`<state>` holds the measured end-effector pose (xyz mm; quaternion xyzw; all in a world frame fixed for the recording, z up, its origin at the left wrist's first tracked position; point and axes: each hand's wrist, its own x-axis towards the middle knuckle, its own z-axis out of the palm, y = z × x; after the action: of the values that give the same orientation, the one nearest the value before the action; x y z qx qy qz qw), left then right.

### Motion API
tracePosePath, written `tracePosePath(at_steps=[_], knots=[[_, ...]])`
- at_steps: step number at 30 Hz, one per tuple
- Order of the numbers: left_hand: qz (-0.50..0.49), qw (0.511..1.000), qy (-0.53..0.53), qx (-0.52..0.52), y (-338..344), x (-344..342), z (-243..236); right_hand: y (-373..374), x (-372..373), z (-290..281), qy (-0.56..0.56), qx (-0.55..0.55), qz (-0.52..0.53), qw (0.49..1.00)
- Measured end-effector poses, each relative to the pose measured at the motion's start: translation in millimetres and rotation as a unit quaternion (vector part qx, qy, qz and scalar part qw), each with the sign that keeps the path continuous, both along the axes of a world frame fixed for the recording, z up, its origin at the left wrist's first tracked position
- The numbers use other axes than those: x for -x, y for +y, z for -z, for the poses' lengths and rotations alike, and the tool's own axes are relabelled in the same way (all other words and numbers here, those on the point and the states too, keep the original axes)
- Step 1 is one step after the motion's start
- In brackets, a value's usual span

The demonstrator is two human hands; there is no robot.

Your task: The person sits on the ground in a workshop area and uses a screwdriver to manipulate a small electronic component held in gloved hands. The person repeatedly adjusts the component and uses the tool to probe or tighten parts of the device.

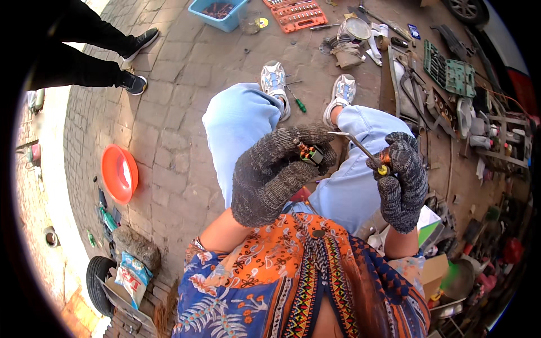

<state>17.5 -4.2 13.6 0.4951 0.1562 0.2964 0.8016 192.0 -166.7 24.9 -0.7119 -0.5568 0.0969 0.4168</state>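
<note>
My left hand (273, 174), in a dark grey knitted glove, is closed around a small motor armature (309, 153) with copper-coloured windings. Most of the armature is hidden by the fingers. In the same kind of glove, my right hand (403, 183) grips a thin metal tool (362, 147) with a bent tip and a yellow end at the handle. The tool's tip points left, close beside the left fingertips; whether it touches them I cannot tell. Something orange shows between the right fingers. Both hands are above my lap.
A green-handled screwdriver (300, 105) lies on the paving between my shoes. Ahead are a blue basin (220, 21) and an orange socket set case (297, 17). To the left stands an orange-red basin (119, 174); a person (93, 62) is beyond it. Tools and a green case (449, 69) crowd the right.
</note>
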Motion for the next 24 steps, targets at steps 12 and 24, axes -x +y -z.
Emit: tracePosePath(at_steps=[12, 24], knots=[[0.061, 0.996, 0.014, 0.062, -23.9, -6.8, -30.7, -21.5, -9.1, -32.8, -0.195, 0.029, -0.068, 0.978], [0.091, 0.994, 0.019, 0.055, -22.5, -5.7, -38.2, -27.9, -11.2, -33.9, -0.124, 0.003, -0.086, 0.989]])
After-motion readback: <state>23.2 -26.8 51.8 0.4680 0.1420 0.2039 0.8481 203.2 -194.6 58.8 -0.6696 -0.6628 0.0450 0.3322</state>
